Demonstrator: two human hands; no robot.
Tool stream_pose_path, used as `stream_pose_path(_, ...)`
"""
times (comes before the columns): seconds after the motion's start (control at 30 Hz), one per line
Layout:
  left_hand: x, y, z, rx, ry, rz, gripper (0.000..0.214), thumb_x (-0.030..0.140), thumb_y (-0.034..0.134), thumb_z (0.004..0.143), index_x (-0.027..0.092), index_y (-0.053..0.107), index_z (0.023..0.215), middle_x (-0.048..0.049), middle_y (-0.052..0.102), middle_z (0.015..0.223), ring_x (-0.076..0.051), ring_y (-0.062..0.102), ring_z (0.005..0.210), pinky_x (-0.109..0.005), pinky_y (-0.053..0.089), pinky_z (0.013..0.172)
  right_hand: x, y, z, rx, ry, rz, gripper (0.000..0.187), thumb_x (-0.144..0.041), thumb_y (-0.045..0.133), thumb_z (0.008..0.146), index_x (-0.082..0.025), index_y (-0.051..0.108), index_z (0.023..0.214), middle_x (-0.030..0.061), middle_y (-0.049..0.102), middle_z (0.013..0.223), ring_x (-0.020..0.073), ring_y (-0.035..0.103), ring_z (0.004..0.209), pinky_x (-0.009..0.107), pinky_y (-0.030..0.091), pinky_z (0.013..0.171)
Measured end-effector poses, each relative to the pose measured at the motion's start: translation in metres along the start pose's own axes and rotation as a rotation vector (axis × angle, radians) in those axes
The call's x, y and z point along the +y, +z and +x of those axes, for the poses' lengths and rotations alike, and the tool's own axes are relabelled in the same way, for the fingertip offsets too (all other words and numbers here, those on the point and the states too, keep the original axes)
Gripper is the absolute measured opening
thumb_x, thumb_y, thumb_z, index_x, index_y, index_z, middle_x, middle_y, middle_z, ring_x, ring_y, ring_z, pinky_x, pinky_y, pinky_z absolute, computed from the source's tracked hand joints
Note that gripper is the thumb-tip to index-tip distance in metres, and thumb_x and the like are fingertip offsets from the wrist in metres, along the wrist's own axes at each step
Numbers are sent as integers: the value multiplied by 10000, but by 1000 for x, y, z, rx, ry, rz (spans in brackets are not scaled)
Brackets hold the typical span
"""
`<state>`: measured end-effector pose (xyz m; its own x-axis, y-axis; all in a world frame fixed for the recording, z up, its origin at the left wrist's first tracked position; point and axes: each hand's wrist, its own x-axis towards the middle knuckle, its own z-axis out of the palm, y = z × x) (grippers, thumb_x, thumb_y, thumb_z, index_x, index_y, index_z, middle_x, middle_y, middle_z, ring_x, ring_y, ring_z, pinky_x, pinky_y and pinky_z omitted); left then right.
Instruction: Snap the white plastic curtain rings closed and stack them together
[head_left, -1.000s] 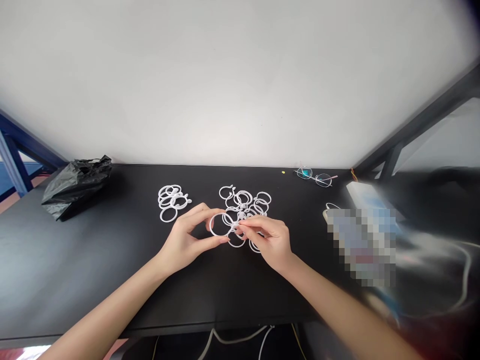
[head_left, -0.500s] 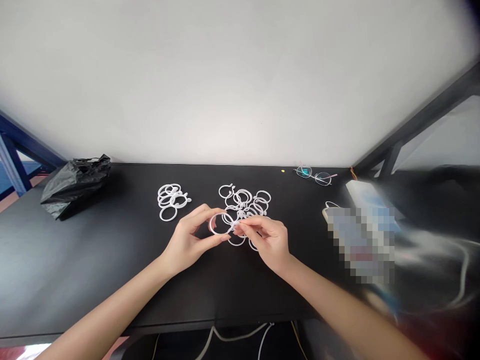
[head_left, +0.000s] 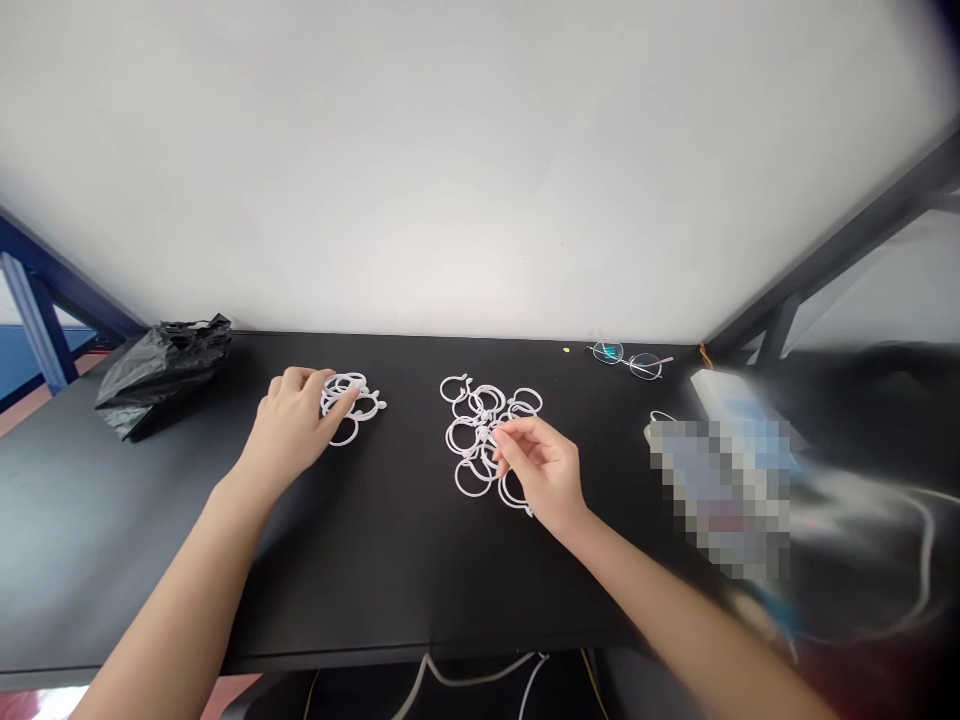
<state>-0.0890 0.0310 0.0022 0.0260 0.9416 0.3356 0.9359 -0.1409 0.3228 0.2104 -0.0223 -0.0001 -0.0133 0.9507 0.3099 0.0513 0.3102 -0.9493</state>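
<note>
My left hand (head_left: 295,415) is at the smaller heap of white plastic rings (head_left: 365,407) on the left. Its thumb and fingers close round a white ring at the heap's near-left side, and the hand hides part of the heap. Over the right edge of the larger, looser heap of white rings (head_left: 471,480) is my right hand (head_left: 546,468), thumb and forefinger pinched together. Whether a ring is between those fingertips I cannot make out. Several of these rings have small knobs or clasp ends.
Both heaps lie on a black table (head_left: 405,570) against a pale wall. A crumpled black plastic bag (head_left: 161,375) is at the far left. Eyeglasses (head_left: 628,361) lie at the back right. A white box (head_left: 724,395) and a blurred-out item (head_left: 712,500) lie further right.
My left hand has moved left from the larger heap to the smaller one, carrying a ring. My right hand has let go of that ring and stays by the larger heap.
</note>
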Motion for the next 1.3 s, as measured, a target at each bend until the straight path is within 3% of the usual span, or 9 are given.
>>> stream_pose_path(0.13, -4, 10, -2, -69, 17, 126, 463, 539, 472, 930, 180, 667, 1148, -217, 606, 1133, -428, 574, 1024, -482, 460, 784, 1, 0, 0, -8, -10, -40, 173, -338, 621, 929, -198, 676, 843, -22, 622, 625, 101, 599, 464, 255, 545, 527)
stream_pose_path(0.3, 0, 9, -2, -134, 23, 208, 515, 544, 398, 955, 148, 665, 1146, -249, 594, 1212, -463, 559, 1074, -544, 454, 825, 3, 0, -1, -36, 14, -40, 245, -371, 519, 983, -200, 649, 866, -78, 451, 468, 83, 480, 357, 213, 440, 400)
stream_pose_path(0.47, 1, 10, -6, -126, 23, 248, 548, 579, 436, 939, 147, 606, 1230, -233, 596, 1236, -448, 555, 1097, -554, 469, 850, 4, -1, -4, -22, -1, -83, 317, -397, 493, 994, -187, 639, 806, -80, 405, 428, 83, 462, 347, 209, 395, 393)
stream_pose_path(0.6, 14, 10, -9, -26, 34, 281, 519, 526, 420, 965, 145, 542, 1297, -221, 579, 1276, -440, 530, 1160, -587, 451, 903, 4, -1, -1, 38, 38, -8, 486, -485, 477, 989, -185, 533, 610, -74, 341, 417, 57, 324, 350, 210, 264, 376)
stream_pose_path(0.73, 45, 10, -12, 59, 254, 21, 406, 428, 442, 991, 166, 546, 1283, -164, 574, 1302, -340, 539, 1200, -506, 442, 1006, 2, -2, 3, 51, 143, 190, 623, -593, 455, 962, -192, 401, 489, -61, 300, 410, 53, 251, 374, 221, 170, 389)
stream_pose_path(0.87, 77, 22, -26, -193, 599, -193, 338, 320, 452, 1006, 184, 556, 1297, -138, 568, 1315, -273, 546, 1204, -440, 464, 1024, 0, -3, 3, 41, 167, 204, 572, -599, 453, 963, -187, 505, 570, -69, 333, 373, 55, 253, 356, 219, 198, 396)
stream_pose_path(1.07, 83, 39, -36, -290, 608, -223, 261, 253, 474, 996, 163, 598, 1207, -152, 569, 1315, -289, 555, 1162, -479, 506, 956, -2, -2, 2, 23, 125, 134, 515, -543, 440, 990, -176, 587, 660, -65, 395, 381, 58, 307, 356, 209, 239, 392)
stream_pose_path(1.2, 79, 42, -33, -275, 583, -275, 198, 218, 454, 1002, 157, 639, 1039, -137, 606, 1234, -258, 599, 1068, -445, 524, 908, -4, -2, 2, 13, 100, 102, 500, -522, 432, 997, -176, 587, 672, -67, 404, 389, 58, 324, 352, 214, 260, 395)
stream_pose_path(1.3, 80, 44, -33, -235, 549, -366, 211, 208, 452, 1005, 166, 655, 1043, -123, 621, 1189, -219, 635, 975, -391, 539, 849, -4, -1, 2, -2, 90, 83, 469, -488, 449, 999, -179, 572, 668, -75, 398, 394, 53, 332, 347, 215, 283, 406)
